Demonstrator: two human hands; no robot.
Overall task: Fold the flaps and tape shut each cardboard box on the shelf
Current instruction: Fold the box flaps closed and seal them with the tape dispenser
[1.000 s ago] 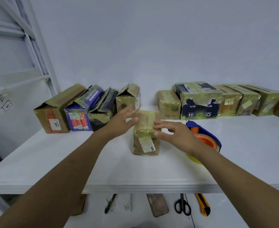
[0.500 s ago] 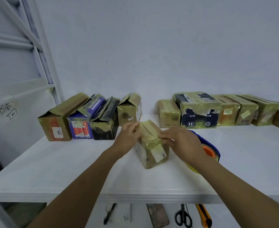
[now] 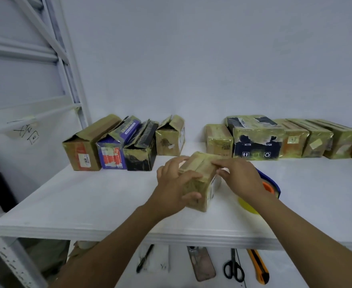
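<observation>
Both hands have closed on the box (image 3: 201, 161) since 1 second ago, when they only reached toward it with straight fingers and it stood square on the shelf (image 3: 88, 200). It is now turned, with 1 corner toward the camera, and it looks slightly tilted.

Head view: the left hand (image 3: 175, 183) grips the near side of the box, fingers curled round it. The right hand (image 3: 239, 177) holds the top right edge, fingers laid over the flaps and thumb lower on the side. The flaps lie down flat, but I cannot tell if fresh tape is on them. The box sits at the middle of the shelf, near the front edge. The tape dispenser (image 3: 271, 181) lies just behind the right hand, untouched.

At the back left stand 4 boxes (image 3: 129, 146) with flaps open; at the back right is a row of taped boxes (image 3: 275, 140). Below the shelf lie scissors (image 3: 233, 267), a cutter (image 3: 258, 267) and a pen (image 3: 145, 257).

I judge that this box is at the folding step: the flaps are held shut, so the next need is 1 free hand for the dispenser. The 4 open boxes remain to do.
</observation>
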